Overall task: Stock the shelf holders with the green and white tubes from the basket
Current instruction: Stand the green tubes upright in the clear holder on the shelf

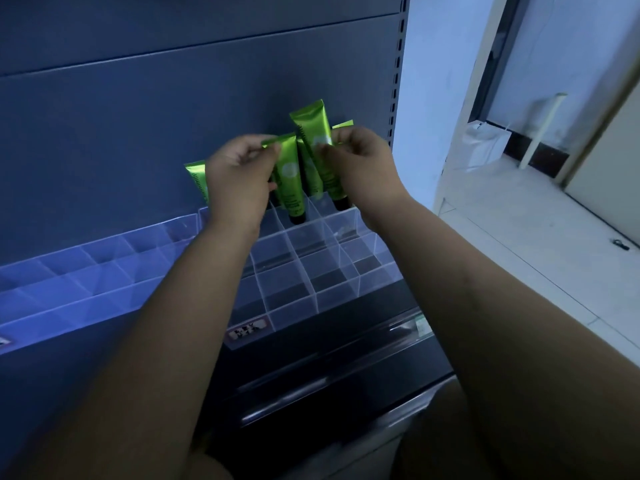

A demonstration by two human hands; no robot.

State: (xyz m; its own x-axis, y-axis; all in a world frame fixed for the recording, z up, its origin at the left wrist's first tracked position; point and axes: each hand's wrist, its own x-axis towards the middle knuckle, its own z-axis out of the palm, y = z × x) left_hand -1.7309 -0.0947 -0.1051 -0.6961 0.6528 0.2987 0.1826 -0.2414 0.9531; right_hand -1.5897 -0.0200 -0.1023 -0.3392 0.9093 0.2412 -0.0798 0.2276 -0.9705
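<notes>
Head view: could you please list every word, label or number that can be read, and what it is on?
No text is legible.
Sticker on the clear holder front: dark characters, too blurred to read.
Green tubes: a pale round mark and small print, too blurred.
Tag on the shelf rail: too blurred.

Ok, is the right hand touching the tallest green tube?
Touching. The head view shows the right hand pinching the tallest green tube between thumb and forefinger, no gap; the left hand pinches the neighbouring tube by its top.
</notes>
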